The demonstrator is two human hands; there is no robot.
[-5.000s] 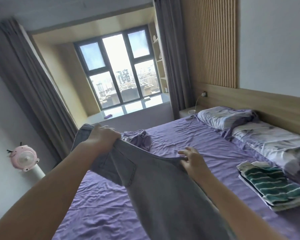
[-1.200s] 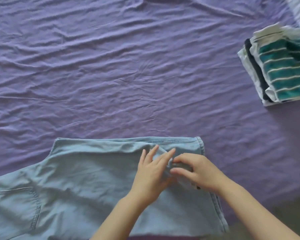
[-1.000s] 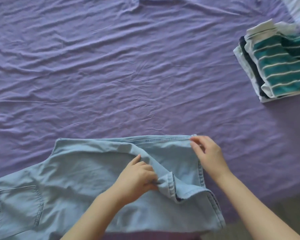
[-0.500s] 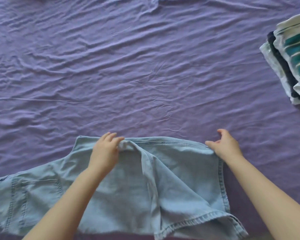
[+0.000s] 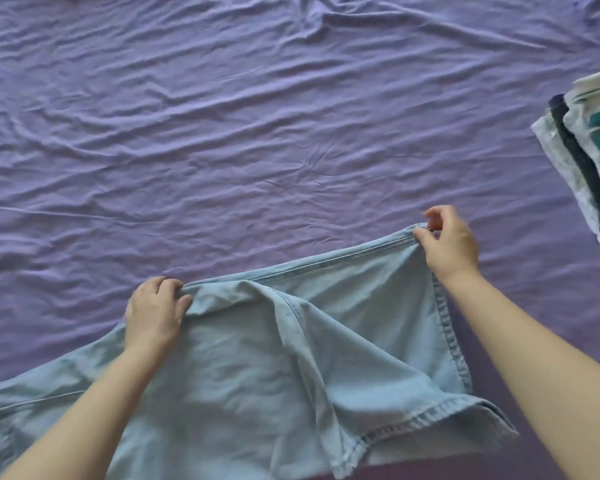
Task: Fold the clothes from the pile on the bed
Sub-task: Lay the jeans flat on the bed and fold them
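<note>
Both hands have spread apart, and I'm seeing the left hand (image 5: pixel 155 311) gripping the denim garment (image 5: pixel 291 358) while the right hand (image 5: pixel 447 242) is pinching its corner on the purple sheet (image 5: pixel 257 133).

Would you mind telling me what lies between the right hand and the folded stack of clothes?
Only bare, wrinkled purple sheet separates the right hand from the folded stack in the head view.

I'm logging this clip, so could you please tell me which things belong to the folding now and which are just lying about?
In the job: light blue denim garment, left hand, right hand.
Lying about: stack of folded clothes, purple bedsheet.
</note>
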